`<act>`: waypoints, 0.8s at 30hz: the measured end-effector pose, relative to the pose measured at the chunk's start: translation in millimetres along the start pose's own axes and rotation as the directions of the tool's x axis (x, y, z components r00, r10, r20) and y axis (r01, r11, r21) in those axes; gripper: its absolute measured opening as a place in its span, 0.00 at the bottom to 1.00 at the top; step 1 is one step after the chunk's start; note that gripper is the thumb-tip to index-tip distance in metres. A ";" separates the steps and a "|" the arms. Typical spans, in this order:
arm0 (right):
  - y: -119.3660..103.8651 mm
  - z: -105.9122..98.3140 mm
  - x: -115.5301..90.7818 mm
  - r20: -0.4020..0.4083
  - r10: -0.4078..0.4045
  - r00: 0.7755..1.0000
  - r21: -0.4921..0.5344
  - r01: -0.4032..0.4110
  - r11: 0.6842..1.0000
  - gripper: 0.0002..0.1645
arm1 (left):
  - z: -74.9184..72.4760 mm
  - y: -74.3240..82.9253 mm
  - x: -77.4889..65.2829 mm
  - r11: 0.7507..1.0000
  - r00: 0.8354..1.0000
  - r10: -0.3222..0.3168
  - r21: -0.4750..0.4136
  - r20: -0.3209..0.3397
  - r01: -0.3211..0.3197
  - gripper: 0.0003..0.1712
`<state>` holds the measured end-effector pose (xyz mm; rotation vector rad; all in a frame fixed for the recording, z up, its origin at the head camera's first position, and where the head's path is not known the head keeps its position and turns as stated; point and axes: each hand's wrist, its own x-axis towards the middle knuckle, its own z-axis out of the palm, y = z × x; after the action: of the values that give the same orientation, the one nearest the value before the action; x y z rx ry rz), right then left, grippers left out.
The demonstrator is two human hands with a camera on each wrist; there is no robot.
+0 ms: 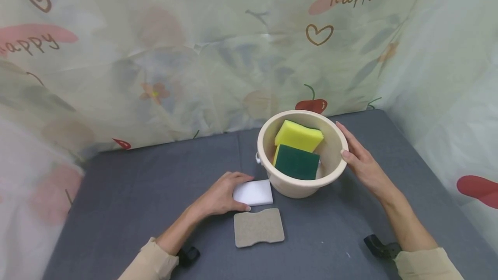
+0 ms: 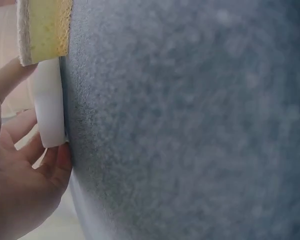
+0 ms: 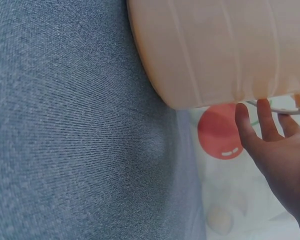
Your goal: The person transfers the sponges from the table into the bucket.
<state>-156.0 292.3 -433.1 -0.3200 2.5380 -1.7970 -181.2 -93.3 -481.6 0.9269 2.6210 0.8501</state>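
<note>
My left hand holds a white sponge block by its left end, thumb on the near edge and fingers on the far one. The block lies flat on the table beside the bucket. With my right hand I grip that cream bucket at its right side, thumb at the rim and fingers along the outer wall. Inside it are a yellow sponge and a second sponge, green side up. In the left wrist view, a beige-and-yellow sponge stands close to my thumb.
A grey cloth covers the table. The beige notched sponge lies just in front of the white block. Behind the table hangs a printed curtain, and pale sheeting closes off the right side.
</note>
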 end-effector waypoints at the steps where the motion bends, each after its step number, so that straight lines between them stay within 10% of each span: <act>1: -0.3 0.0 -0.2 0.001 0.001 1.000 0.002 -0.001 1.000 0.40 | 0.7 0.1 0.1 1.000 1.000 -0.001 0.004 -0.001 0.001 0.42; 24: 0.6 -1.3 1.7 0.020 -0.015 1.000 0.027 0.015 1.000 0.39 | -31.0 1.0 -17.2 0.997 0.992 0.070 -0.008 -0.105 -0.071 0.35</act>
<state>-157.9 293.4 -433.1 -0.3556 2.5026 -1.8215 -179.6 -117.4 -455.6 1.0034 2.6823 0.9549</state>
